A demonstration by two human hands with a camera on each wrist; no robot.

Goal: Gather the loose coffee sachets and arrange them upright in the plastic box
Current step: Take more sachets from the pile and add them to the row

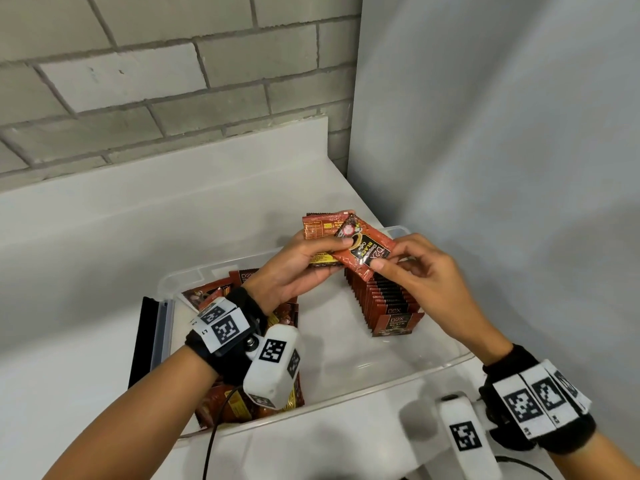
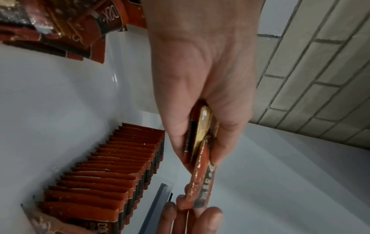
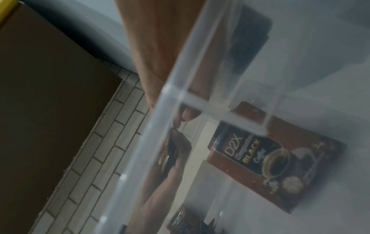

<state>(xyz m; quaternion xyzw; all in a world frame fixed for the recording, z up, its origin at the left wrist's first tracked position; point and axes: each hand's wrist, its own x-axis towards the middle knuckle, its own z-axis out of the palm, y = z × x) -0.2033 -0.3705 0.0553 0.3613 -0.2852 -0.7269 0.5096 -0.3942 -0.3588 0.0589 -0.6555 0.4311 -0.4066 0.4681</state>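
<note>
While both hands hover over the clear plastic storage box (image 1: 433,367), the left hand (image 1: 294,271) grips a small stack of red-and-black foil coffee sachets (image 1: 320,230), fingers curled round its lower edge. The right hand (image 1: 419,271) pinches the corner of one front-facing sachet (image 1: 363,251) between thumb and forefinger, at the top of that stack; whether it is adding the sachet or pulling it away cannot be told.

Directly below the right hand's fingertips, a long neat row of upright sachets (image 1: 384,299) stands on the box floor. Beneath and behind the left wrist, a jumbled heap of loose sachets (image 1: 242,405) lies flat inside the same box.

As a judgement, the task looks roughly half done: one row is already standing, the handful is being squared up, and the heap under the left wrist is yet to be gathered and stood beside the row.
</note>
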